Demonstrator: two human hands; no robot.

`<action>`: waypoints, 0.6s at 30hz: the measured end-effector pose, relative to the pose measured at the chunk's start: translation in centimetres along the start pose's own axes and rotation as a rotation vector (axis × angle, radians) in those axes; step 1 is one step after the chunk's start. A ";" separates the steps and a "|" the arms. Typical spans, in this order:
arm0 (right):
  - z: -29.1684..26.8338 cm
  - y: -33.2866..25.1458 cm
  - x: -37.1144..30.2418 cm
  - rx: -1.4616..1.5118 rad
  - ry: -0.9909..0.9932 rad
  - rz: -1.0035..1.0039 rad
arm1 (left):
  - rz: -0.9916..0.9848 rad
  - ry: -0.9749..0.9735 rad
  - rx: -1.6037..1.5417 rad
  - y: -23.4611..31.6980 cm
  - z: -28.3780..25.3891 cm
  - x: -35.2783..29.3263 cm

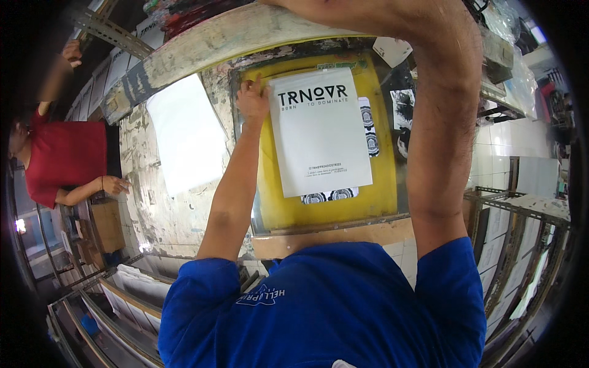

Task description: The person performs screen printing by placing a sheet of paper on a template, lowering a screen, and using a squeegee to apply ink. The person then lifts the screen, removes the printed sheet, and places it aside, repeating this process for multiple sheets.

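A white printed bag or sheet (322,141) with black lettering lies on a yellow panel (377,202) that looks like a screen-printing screen. My left hand (251,101) rests at the upper left edge of the white piece, fingers apart, on or just over the yellow surface. Whether the fingertips touch the white piece I cannot tell. My right forearm (445,122) reaches up past the screen's right side and bends left along the top edge, where the hand is out of the picture. Papers with round black emblems (368,129) stick out from under the white piece.
Left of the screen, a blank white sheet (187,135) lies on a paint-stained table (138,178). A worn wooden beam (184,58) crosses the far side. At the left stands a person in a red shirt (67,153). Metal racks (521,208) flank both sides.
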State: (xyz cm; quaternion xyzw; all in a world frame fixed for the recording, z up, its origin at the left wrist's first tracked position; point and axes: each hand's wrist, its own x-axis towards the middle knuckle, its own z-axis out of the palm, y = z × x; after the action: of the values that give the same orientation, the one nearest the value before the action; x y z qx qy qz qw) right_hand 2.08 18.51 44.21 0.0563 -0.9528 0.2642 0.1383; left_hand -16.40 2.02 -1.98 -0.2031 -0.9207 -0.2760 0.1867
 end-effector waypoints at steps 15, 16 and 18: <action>-0.7 2.2 2.0 -0.003 -0.086 -0.233 | -0.403 0.075 -0.654 -1.3 -10.4 -0.8; -0.6 2.3 2.5 0.000 -0.112 -0.211 | -0.426 0.096 -0.644 -3.1 -11.7 -1.9; 2.2 4.4 3.0 -0.038 0.113 -0.265 | -0.485 0.147 -0.658 -5.4 -14.4 -4.1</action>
State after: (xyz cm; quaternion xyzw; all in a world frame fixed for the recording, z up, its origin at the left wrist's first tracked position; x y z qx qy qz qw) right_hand -2.14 20.96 41.13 0.1641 -0.9325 0.2282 0.2267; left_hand -12.19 -11.63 5.02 -0.0088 -0.7889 -0.6051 0.1066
